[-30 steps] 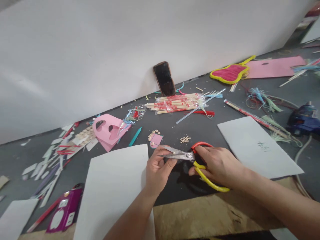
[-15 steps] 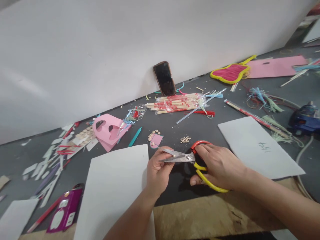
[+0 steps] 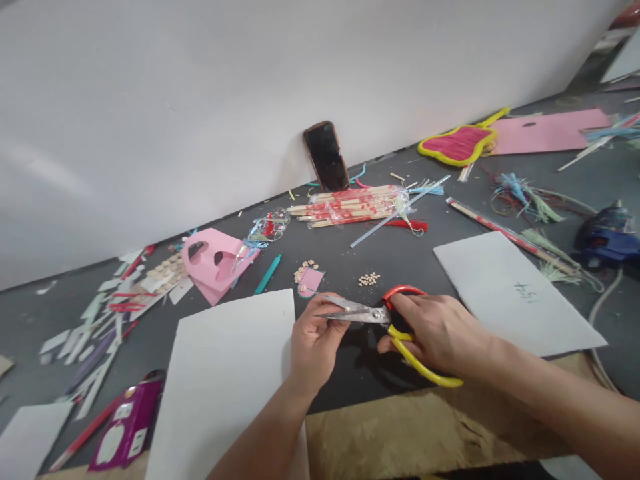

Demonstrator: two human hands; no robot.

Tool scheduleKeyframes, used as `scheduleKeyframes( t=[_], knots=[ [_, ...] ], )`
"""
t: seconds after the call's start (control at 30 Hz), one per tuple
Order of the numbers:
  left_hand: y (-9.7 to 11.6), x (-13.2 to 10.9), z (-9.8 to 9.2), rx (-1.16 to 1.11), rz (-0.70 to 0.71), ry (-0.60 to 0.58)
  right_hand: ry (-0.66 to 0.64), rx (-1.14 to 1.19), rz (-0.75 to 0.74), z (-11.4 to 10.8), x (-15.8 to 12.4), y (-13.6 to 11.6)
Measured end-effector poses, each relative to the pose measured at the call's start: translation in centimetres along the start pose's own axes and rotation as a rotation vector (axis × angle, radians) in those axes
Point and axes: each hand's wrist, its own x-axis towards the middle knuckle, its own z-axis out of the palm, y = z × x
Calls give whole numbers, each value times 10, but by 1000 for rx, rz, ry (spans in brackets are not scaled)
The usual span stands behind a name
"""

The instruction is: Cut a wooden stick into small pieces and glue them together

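Observation:
My right hand (image 3: 440, 330) grips scissors (image 3: 367, 313) with one red and one yellow handle, its fingers through the loops. The blades point left, parted around the fingertips of my left hand (image 3: 317, 343). Those fingertips are pinched together, and a tiny pale tip (image 3: 349, 309) shows between the blades; the rest of what they hold is hidden. Just beyond, small pale wooden bits (image 3: 304, 269) lie around a pink paper piece (image 3: 311, 281). A small pile of similar bits (image 3: 369, 279) sits to the right of it.
White boards (image 3: 230, 380) (image 3: 520, 293) lie on either side. Behind are a teal tube (image 3: 269, 273), wrapped sticks (image 3: 350, 205) and a phone (image 3: 326, 157) against the wall. Pink cut-outs (image 3: 215, 257), a purple box (image 3: 127, 427) and scraps are left; a blue tool (image 3: 610, 237) is right.
The view has shifted slightly. My right thumb has moved a little upward at the yellow handle. My left hand keeps its pinch between the parted blades.

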Motion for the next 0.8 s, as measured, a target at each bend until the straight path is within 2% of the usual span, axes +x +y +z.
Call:
scheduleKeyframes(
  t=[0.3, 0.63, 0.8],
  knots=[
    [1, 1, -1, -60, 22, -1, 60, 11, 3, 2, 1, 0],
    [-2, 0, -2, -60, -17, -14, -60, 40, 0, -6, 2, 2],
    [1, 1, -2, -37, -49, -10, -66, 38, 13, -7, 4, -1]
  ],
)
